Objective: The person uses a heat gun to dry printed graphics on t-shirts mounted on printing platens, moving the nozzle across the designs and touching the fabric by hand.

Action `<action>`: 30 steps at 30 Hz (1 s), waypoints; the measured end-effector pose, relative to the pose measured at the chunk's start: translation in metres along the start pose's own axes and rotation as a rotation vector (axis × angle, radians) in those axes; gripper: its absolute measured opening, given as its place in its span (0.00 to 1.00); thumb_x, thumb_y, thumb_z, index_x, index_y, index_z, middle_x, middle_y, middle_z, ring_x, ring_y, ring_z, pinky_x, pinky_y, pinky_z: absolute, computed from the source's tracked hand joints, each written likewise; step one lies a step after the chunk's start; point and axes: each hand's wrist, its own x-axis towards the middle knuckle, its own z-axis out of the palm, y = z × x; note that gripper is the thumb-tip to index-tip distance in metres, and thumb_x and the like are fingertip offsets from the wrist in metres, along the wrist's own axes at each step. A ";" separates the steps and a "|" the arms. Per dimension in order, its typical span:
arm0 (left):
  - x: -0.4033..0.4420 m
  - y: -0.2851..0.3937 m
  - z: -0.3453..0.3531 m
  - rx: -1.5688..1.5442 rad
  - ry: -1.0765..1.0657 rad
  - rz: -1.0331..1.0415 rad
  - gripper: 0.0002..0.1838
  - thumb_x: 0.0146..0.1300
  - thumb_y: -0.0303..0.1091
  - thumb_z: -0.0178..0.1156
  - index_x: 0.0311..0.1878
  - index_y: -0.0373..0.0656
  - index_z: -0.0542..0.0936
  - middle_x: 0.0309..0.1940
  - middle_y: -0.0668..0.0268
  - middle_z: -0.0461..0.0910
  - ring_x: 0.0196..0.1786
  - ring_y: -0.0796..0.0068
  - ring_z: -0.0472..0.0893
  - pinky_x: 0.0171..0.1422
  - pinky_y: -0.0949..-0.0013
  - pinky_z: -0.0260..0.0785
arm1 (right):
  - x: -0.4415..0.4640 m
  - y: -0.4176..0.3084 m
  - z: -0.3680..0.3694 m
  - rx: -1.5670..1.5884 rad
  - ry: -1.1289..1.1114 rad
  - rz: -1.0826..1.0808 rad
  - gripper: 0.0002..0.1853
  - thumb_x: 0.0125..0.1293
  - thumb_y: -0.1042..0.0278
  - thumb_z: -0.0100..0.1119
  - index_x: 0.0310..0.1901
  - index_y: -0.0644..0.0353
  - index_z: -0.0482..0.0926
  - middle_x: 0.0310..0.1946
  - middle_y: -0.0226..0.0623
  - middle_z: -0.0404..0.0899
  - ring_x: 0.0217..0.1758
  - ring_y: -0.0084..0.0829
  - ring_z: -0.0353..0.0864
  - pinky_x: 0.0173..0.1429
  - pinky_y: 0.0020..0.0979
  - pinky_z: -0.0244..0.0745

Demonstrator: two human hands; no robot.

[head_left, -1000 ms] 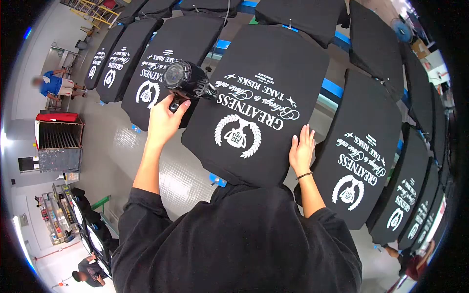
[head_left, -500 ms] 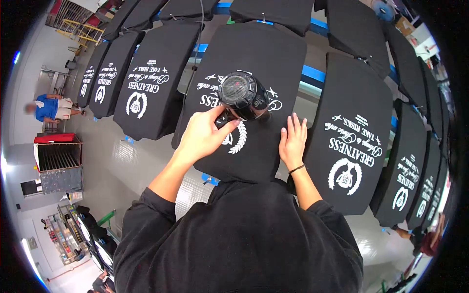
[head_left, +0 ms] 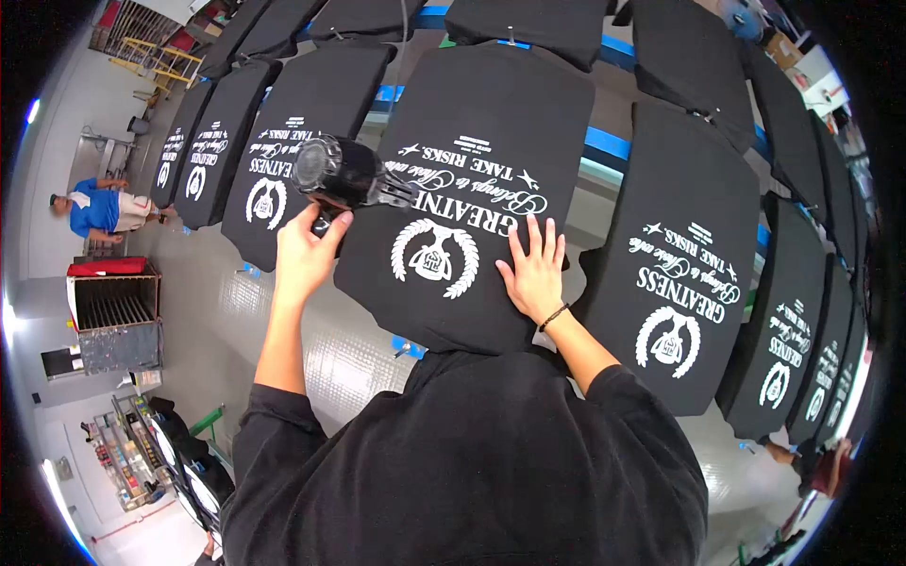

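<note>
My left hand [head_left: 309,247] grips the handle of a black hair dryer [head_left: 338,174], held over the left side of the black shirt [head_left: 505,94] in front of me. The dryer's nozzle points right, across the white lettering. Fingers spread, my right hand [head_left: 535,269] lies flat on that shirt, its fingertips at the word GREATNESS. Between the two hands the white wreath print [head_left: 435,259] is in full view. The dryer covers part of the lettering's left end.
A printed black shirt [head_left: 604,311] on a board stands close at right, another [head_left: 326,85] at left. Several more line both sides, with blue rails [head_left: 606,143] behind. A person in a blue top [head_left: 92,209] stands far left, near a rack [head_left: 115,304].
My left hand has swung the hair dryer left, off the middle of the print. My right hand has moved left from the shirt's edge onto its printed area.
</note>
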 end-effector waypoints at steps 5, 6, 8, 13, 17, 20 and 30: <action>0.015 -0.028 -0.018 0.003 0.015 -0.090 0.17 0.65 0.41 0.68 0.46 0.36 0.83 0.15 0.71 0.75 0.18 0.86 0.67 0.24 0.74 0.62 | -0.002 -0.002 0.004 -0.004 -0.013 0.011 0.37 0.66 0.48 0.62 0.73 0.55 0.66 0.79 0.50 0.51 0.81 0.60 0.45 0.78 0.64 0.45; 0.018 -0.032 -0.019 -0.036 -0.003 -0.098 0.16 0.66 0.42 0.68 0.42 0.37 0.82 0.15 0.73 0.75 0.16 0.86 0.71 0.21 0.75 0.63 | -0.002 -0.002 0.005 -0.008 -0.015 0.013 0.37 0.66 0.48 0.62 0.73 0.56 0.66 0.79 0.50 0.51 0.81 0.60 0.45 0.78 0.64 0.45; 0.022 -0.039 -0.018 -0.013 0.006 -0.074 0.16 0.65 0.42 0.68 0.44 0.37 0.82 0.15 0.73 0.75 0.16 0.86 0.71 0.21 0.76 0.63 | -0.001 -0.002 0.006 -0.012 -0.011 0.018 0.38 0.66 0.48 0.62 0.73 0.56 0.66 0.79 0.50 0.50 0.81 0.60 0.45 0.78 0.63 0.45; 0.034 -0.040 -0.016 0.029 0.083 -0.017 0.18 0.63 0.43 0.69 0.47 0.37 0.85 0.18 0.64 0.76 0.21 0.82 0.67 0.30 0.70 0.63 | -0.003 -0.002 0.007 -0.023 -0.013 0.029 0.38 0.66 0.47 0.61 0.74 0.56 0.64 0.79 0.50 0.50 0.81 0.61 0.45 0.78 0.63 0.45; 0.059 -0.042 -0.014 0.062 0.084 -0.040 0.22 0.64 0.47 0.68 0.46 0.34 0.84 0.19 0.59 0.78 0.21 0.76 0.70 0.32 0.67 0.65 | -0.004 -0.004 0.005 -0.025 -0.021 0.043 0.39 0.67 0.47 0.61 0.75 0.55 0.63 0.79 0.50 0.50 0.81 0.61 0.45 0.78 0.63 0.46; 0.077 -0.037 -0.008 0.114 0.089 0.041 0.22 0.64 0.47 0.68 0.46 0.34 0.84 0.19 0.59 0.78 0.21 0.76 0.69 0.31 0.67 0.65 | -0.004 -0.004 0.006 -0.036 -0.027 0.045 0.39 0.67 0.47 0.61 0.75 0.55 0.63 0.79 0.50 0.49 0.81 0.61 0.45 0.78 0.63 0.46; 0.036 0.059 0.043 -0.023 -0.277 0.148 0.21 0.62 0.44 0.69 0.51 0.38 0.85 0.19 0.61 0.80 0.20 0.81 0.70 0.29 0.68 0.67 | -0.014 0.016 0.004 0.019 0.082 0.197 0.36 0.70 0.52 0.58 0.74 0.62 0.62 0.79 0.50 0.49 0.81 0.60 0.45 0.79 0.60 0.45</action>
